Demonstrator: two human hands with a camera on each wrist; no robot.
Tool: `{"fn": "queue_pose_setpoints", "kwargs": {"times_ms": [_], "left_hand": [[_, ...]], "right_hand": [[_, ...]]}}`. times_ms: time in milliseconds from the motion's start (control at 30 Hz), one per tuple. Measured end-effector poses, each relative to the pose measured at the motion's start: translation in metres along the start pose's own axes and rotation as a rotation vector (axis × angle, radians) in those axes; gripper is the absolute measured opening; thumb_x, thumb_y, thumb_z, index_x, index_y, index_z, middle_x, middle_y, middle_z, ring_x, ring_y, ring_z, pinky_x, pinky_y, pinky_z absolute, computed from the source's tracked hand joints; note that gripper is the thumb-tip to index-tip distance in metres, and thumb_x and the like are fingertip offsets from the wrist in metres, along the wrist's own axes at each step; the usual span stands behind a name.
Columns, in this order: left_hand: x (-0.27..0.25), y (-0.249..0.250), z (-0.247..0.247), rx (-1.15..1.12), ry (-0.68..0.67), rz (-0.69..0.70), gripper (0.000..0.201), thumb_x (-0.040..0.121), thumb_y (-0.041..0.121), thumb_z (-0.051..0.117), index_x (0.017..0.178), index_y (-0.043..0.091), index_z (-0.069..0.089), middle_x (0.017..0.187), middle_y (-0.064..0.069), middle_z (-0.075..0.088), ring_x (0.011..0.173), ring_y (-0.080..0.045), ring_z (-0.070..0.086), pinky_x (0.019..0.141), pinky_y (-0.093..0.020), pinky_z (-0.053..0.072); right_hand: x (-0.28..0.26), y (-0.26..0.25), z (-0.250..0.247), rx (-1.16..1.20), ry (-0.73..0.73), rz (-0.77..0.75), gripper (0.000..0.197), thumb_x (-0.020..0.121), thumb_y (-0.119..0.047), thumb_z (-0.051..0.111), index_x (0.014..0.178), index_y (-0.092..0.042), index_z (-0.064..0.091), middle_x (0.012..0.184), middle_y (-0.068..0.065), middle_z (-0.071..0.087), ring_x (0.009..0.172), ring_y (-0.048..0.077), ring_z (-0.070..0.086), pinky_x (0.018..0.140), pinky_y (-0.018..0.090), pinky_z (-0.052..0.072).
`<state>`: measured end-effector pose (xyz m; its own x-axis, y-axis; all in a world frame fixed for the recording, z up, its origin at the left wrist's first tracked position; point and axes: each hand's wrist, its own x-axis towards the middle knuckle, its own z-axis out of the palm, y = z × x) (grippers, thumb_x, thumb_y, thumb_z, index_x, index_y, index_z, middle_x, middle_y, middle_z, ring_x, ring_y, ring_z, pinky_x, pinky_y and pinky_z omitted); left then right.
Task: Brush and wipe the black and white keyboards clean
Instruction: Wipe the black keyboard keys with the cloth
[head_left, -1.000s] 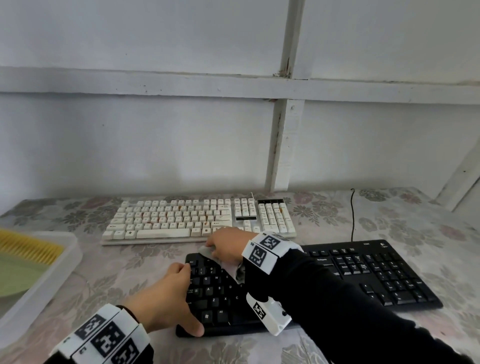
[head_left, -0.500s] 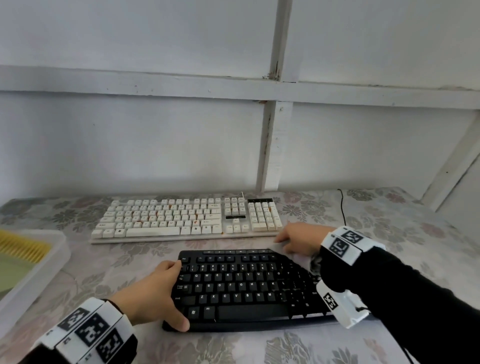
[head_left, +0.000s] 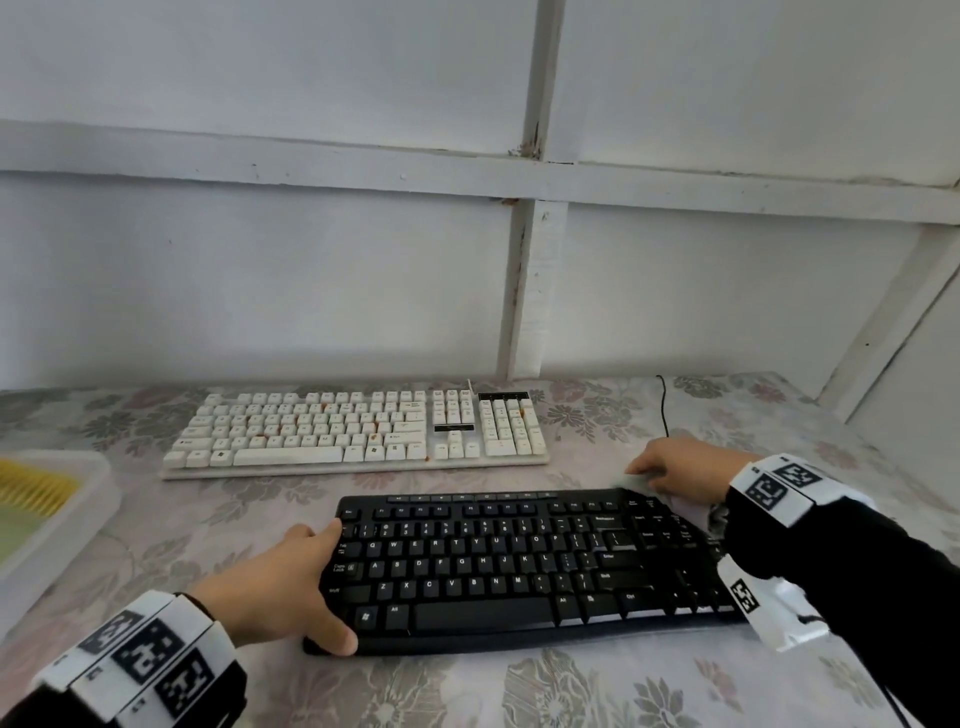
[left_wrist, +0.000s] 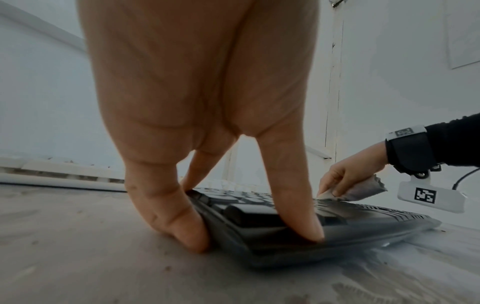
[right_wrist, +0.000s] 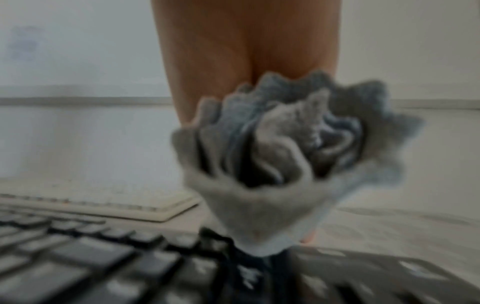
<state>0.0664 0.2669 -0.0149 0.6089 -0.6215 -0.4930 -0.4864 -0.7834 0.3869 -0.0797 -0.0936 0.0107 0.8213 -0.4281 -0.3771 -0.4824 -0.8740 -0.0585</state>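
The black keyboard (head_left: 509, 566) lies near me on the flowered tablecloth, with the white keyboard (head_left: 353, 431) behind it, stained with orange specks. My left hand (head_left: 291, 587) grips the black keyboard's left end, fingers against its side and thumb on the front edge; the left wrist view shows those fingers (left_wrist: 166, 216) beside the keyboard (left_wrist: 337, 224). My right hand (head_left: 675, 467) holds a bunched grey cloth (head_left: 693, 506) pressed on the keyboard's far right top corner. The cloth (right_wrist: 285, 164) fills the blurred right wrist view above the black keys (right_wrist: 103, 267).
A white tray (head_left: 78, 519) at the left edge holds a yellow brush (head_left: 36, 491) and something green. A thin black cable (head_left: 665, 405) runs to the back wall right of the white keyboard. The wall stands close behind both keyboards.
My right hand has swept the cloth along the black keyboard's top from its left end to its right end. My left hand has stayed on the left end.
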Motion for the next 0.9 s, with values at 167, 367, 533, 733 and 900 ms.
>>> {"fn": "queue_pose_setpoints", "kwargs": {"times_ms": [167,367,533,733,900], "left_hand": [[-0.003,0.003,0.0,0.002,-0.003,-0.012,0.091,0.067,0.037,0.079,0.139,0.024,0.025,0.114,0.005,0.037,0.1,-0.012,0.048,0.078,-0.018,0.039],[-0.006,0.006,0.002,0.054,0.012,-0.013,0.091,0.067,0.044,0.076,0.138,0.024,0.023,0.113,0.006,0.034,0.099,-0.011,0.047,0.072,-0.017,0.039],[-0.005,0.004,0.006,0.071,0.034,-0.006,0.1,0.067,0.058,0.071,0.143,0.02,0.017,0.119,0.006,0.032,0.107,-0.012,0.047,0.089,-0.024,0.045],[-0.003,0.005,0.007,0.013,0.046,-0.011,0.088,0.063,0.05,0.077,0.132,0.022,0.031,0.113,0.005,0.035,0.102,-0.012,0.049,0.087,-0.023,0.046],[-0.006,0.004,0.009,-0.036,0.071,0.007,0.086,0.063,0.047,0.079,0.132,0.025,0.032,0.111,0.009,0.036,0.1,-0.009,0.048,0.073,-0.016,0.04]], "right_hand": [[0.005,-0.049,-0.016,0.136,0.076,-0.124,0.029,0.095,-0.016,0.052,0.121,-0.016,0.063,0.116,-0.004,0.063,0.092,0.006,0.055,0.086,0.018,0.043],[0.004,-0.052,-0.013,0.1,0.064,-0.06,0.023,0.095,-0.023,0.052,0.108,-0.011,0.067,0.105,0.001,0.067,0.09,0.011,0.061,0.076,0.018,0.046],[-0.008,0.015,-0.002,-0.031,0.075,0.199,0.022,0.095,-0.027,0.052,0.107,-0.017,0.067,0.117,0.004,0.065,0.101,0.016,0.061,0.082,0.022,0.045],[-0.002,0.045,0.012,-0.01,0.087,0.21,0.041,0.091,-0.001,0.05,0.129,-0.015,0.057,0.136,0.003,0.054,0.124,0.017,0.05,0.102,0.023,0.035],[0.004,0.065,0.007,-0.139,0.024,0.326,0.031,0.095,-0.01,0.045,0.12,-0.013,0.062,0.128,0.008,0.058,0.118,0.023,0.055,0.1,0.025,0.038]]}}
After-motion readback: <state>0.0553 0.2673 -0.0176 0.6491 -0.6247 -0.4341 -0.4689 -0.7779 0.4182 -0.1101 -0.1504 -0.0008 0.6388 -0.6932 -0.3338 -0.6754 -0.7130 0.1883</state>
